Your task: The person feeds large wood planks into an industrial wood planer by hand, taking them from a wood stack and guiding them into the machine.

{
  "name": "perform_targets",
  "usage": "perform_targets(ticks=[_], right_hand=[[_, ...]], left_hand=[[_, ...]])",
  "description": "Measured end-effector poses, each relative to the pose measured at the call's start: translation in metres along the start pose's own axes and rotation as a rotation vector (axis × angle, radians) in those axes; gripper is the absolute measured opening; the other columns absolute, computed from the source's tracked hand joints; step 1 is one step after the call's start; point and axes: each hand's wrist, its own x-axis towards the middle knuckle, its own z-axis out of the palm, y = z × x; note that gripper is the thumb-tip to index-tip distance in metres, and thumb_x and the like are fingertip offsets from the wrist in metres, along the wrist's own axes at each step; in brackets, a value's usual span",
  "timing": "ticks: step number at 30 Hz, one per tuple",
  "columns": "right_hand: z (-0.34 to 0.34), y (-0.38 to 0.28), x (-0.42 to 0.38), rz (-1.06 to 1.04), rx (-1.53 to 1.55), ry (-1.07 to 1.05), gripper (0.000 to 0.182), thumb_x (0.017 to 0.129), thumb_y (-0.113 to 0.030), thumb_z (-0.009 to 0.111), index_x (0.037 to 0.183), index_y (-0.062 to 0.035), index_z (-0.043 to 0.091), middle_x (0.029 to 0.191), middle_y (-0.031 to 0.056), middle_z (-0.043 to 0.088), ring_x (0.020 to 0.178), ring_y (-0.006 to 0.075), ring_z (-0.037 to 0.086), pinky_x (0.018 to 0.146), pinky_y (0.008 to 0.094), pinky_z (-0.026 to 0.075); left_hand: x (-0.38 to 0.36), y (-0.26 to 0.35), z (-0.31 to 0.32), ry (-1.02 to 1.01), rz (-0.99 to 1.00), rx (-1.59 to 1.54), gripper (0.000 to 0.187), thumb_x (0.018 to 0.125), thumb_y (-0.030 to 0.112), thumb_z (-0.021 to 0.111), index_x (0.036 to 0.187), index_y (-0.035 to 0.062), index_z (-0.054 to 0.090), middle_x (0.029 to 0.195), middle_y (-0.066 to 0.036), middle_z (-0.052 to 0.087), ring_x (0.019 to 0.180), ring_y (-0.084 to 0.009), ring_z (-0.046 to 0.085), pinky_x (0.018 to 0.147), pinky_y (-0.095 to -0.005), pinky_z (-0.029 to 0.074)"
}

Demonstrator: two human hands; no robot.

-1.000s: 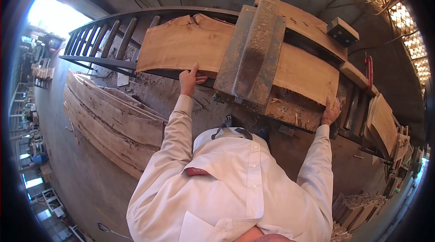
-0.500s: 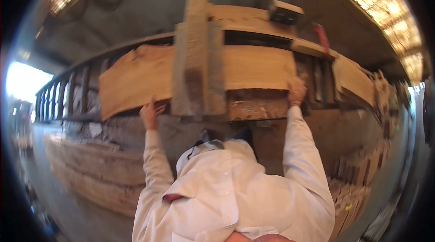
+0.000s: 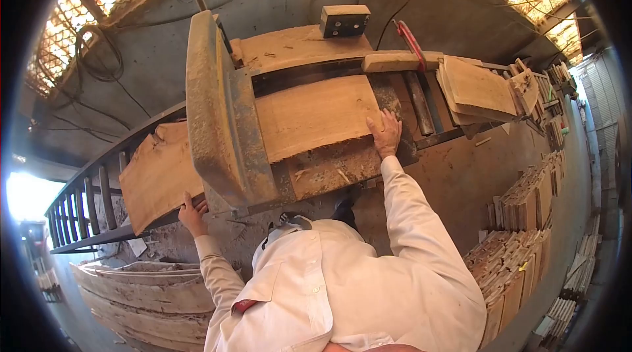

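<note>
A wide wooden board with a jagged near edge lies across a dusty machine bed. Its middle passes beneath a thick upright metal machine housing, which hides that part. My left hand is closed at the near edge of the board's left part, left of the housing; some of its fingers are hidden. At the near right corner, my right hand grips the board, its thumb at the near edge and its fingers by the end.
Behind the board are a wooden block with a dark bolted plate and a red-handled tool. More boards lie on the right. A roller frame runs left. Curved timber slabs and stacked wood pieces stand below.
My view has turned and sharpened, so the machine housing now appears farther left and tilted. Both hands stay at the board's two ends; any board movement is hard to tell.
</note>
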Motion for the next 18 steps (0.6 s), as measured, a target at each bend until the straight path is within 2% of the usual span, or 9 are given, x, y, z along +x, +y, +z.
perform_targets(ticks=[3,9,14,18], right_hand=[[0.001,0.001,0.000,0.003,0.006,-0.001,0.078,0.087,-0.069,0.059,0.136,-0.0077,0.061,0.149,0.0117,0.052,0.146,0.0293,0.036,0.124,0.0477,0.012],[-0.002,-0.001,0.000,-0.018,-0.019,0.010,0.072,0.089,-0.063,0.062,0.136,-0.0073,0.061,0.149,0.0121,0.052,0.146,0.0307,0.036,0.124,0.0501,0.013],[0.009,0.011,0.003,-0.099,-0.108,0.042,0.065,0.091,-0.057,0.063,0.132,-0.0061,0.062,0.147,0.0121,0.054,0.143,0.0326,0.040,0.121,0.0542,0.019],[0.012,0.015,0.004,-0.106,-0.088,0.038,0.065,0.092,-0.058,0.062,0.133,-0.0068,0.062,0.148,0.0118,0.053,0.143,0.0320,0.040,0.120,0.0552,0.021]], left_hand=[[0.001,-0.009,0.004,0.059,0.081,0.012,0.048,0.095,0.041,0.071,0.095,-0.0060,0.058,0.079,-0.014,0.067,0.060,-0.0229,0.071,0.045,-0.0277,0.055],[-0.001,-0.017,0.023,0.339,0.168,0.089,0.051,0.093,0.039,0.074,0.095,-0.0091,0.058,0.077,-0.017,0.066,0.057,-0.0229,0.069,0.043,-0.0277,0.055],[0.002,-0.017,0.018,0.252,0.192,0.054,0.040,0.096,0.029,0.070,0.099,-0.0090,0.058,0.081,-0.016,0.066,0.056,-0.0239,0.070,0.041,-0.0296,0.056],[0.004,-0.018,0.015,0.243,0.153,0.087,0.038,0.097,0.028,0.069,0.098,-0.0079,0.057,0.078,-0.015,0.067,0.053,-0.0239,0.069,0.041,-0.0303,0.056]])
